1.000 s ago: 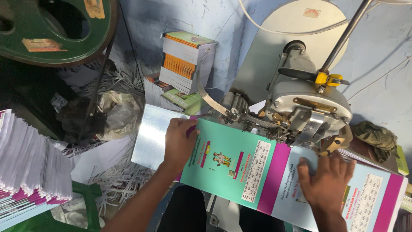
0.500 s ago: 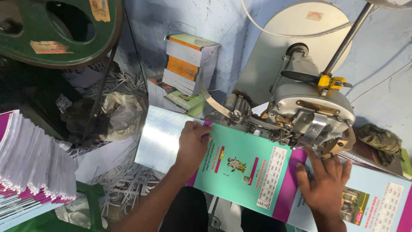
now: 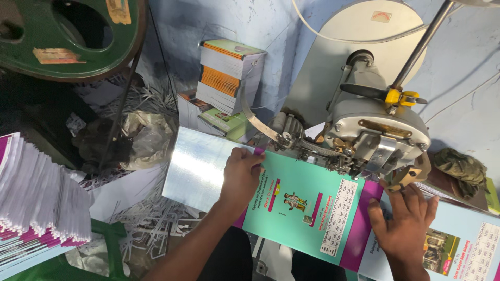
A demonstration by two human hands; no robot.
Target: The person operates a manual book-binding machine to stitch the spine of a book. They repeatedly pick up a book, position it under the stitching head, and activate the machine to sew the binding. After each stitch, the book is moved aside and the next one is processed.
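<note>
Booklet, teal and magenta, lay opened flat under the stitching machine's head at two o'clock. Left hand pressed its nine-o'clock edge, fingers curled; right hand lay spread at four o'clock. Keeping the spine square mattered, with fingertips outside the head.

The open booklet cover ran off the picture's right and bottom edges. Its spine lay hidden under the stitching machine head. The right hand covered part of its purple band, and its wrist was cut off below. The stack of unbound booklets was cut by the left edge.
</note>
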